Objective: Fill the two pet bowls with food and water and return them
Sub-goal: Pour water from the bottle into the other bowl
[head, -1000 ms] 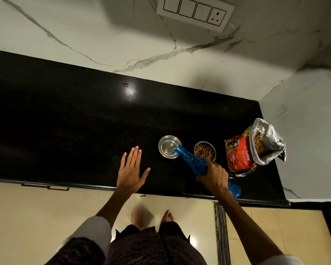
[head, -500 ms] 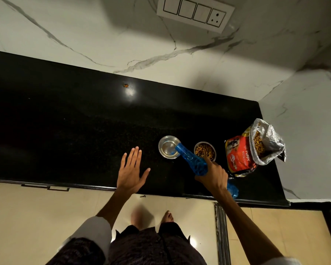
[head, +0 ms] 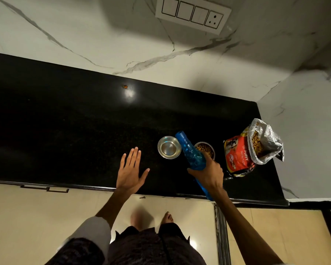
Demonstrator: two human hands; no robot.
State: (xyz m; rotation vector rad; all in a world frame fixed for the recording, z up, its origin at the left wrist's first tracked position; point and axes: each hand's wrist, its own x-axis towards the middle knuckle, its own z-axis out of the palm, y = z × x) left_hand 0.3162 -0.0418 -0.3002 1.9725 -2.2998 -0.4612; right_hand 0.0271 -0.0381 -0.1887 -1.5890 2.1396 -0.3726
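Black stone surface [head: 65,131] carries everything near its right end. Food bag [head: 243,155] stands open at the right edge. Right hand [head: 208,174] grips a blue bottle [head: 191,153], tilted between the water bowl [head: 169,147] and kibble bowl [head: 204,149]. Left hand [head: 130,172] lies flat, fingers spread, by the front edge.

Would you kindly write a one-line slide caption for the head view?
Right hand grips a blue bottle between two steel bowls, one holding kibble; left hand hovers open.
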